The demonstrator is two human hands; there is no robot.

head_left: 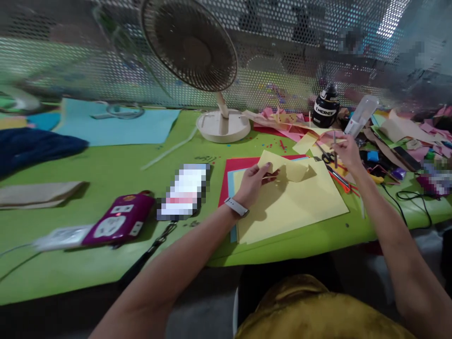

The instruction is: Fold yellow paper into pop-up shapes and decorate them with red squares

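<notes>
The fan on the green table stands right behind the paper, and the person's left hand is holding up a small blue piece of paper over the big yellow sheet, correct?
Not quite: the piece in the left hand is yellow, not blue. The head view shows that small yellow piece of paper lifted over the big yellow sheet, with the fan standing behind on the green table.

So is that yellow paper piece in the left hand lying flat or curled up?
Curled up. The left hand pinches the yellow paper piece at one edge, and it arches above the flat yellow sheet, casting a shadow there.
</notes>
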